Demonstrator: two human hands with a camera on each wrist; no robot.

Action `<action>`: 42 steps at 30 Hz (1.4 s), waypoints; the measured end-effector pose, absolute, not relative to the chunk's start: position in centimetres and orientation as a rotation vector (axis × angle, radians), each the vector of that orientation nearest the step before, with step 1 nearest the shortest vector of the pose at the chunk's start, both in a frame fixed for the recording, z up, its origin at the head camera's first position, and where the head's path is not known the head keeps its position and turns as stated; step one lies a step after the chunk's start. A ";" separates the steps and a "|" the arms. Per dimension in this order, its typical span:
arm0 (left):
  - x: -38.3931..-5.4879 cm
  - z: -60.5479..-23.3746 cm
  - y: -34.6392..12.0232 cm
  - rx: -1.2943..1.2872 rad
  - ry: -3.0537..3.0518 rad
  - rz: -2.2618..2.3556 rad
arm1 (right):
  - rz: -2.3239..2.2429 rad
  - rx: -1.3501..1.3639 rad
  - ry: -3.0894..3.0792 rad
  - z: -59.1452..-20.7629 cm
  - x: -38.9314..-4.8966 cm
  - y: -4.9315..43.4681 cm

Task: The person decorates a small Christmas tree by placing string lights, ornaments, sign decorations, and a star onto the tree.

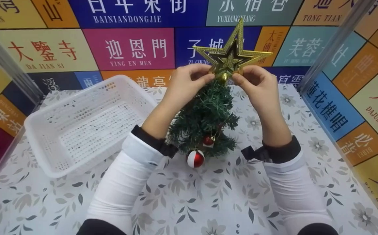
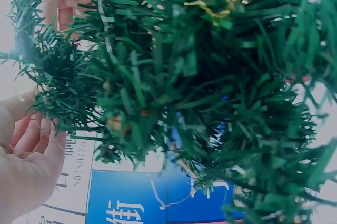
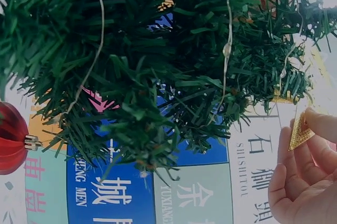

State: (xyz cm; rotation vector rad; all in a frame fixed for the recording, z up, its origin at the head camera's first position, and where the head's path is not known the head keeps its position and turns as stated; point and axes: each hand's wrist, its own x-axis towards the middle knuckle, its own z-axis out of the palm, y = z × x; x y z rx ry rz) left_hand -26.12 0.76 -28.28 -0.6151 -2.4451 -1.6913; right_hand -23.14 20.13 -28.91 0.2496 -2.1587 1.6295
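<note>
A gold star tree topper (image 1: 233, 49) stands at the tip of a small green Christmas tree (image 1: 208, 111). My left hand (image 1: 189, 80) pinches the star's lower left point, and my right hand (image 1: 259, 83) pinches its lower right point. In the right wrist view that gold point (image 3: 301, 133) lies between thumb and fingers. Just under the star shows a small gold ball (image 1: 223, 78). Low on the tree hang a red ornament (image 1: 208, 140) and a red-and-white ball (image 1: 195, 158). Branches partly hide the left hand (image 2: 31, 161) in its wrist view; whether the star is seated on the treetop I cannot tell.
A white perforated plastic basket (image 1: 42, 143) stands left of the tree on a leaf-patterned tablecloth (image 1: 189, 202). Behind and at the sides rise panels (image 1: 128, 49) of colourful printed signs. Thin wire (image 3: 227, 50) runs among the branches.
</note>
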 end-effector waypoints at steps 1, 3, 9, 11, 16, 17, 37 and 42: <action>-26.1 -28.2 0.8 -0.618 -2.450 -1.678 | 1.623 0.246 -2.165 -28.9 -23.1 20.2; -26.0 -28.1 0.8 -0.629 -2.448 -1.666 | 1.611 0.237 -2.183 -28.8 -23.0 20.3; -25.6 -28.1 0.8 -0.661 -2.431 -1.695 | 1.549 0.205 -2.241 -28.5 -22.6 20.5; -25.6 -28.1 0.8 -0.668 -2.423 -1.716 | 1.533 0.207 -2.244 -28.5 -22.5 20.5; -25.5 -28.1 0.8 -0.676 -2.388 -1.775 | 1.520 0.206 -2.251 -28.5 -22.5 20.6; -25.5 -28.1 0.8 -0.679 -2.380 -1.782 | 1.521 0.202 -2.254 -28.5 -22.5 20.6; -24.2 -29.0 -2.7 -0.633 -2.229 -1.790 | 1.484 0.215 -2.311 -29.2 -21.6 22.7; -23.2 -30.3 -5.0 -0.528 -2.166 -1.781 | 1.434 0.196 -2.375 -30.1 -21.1 24.2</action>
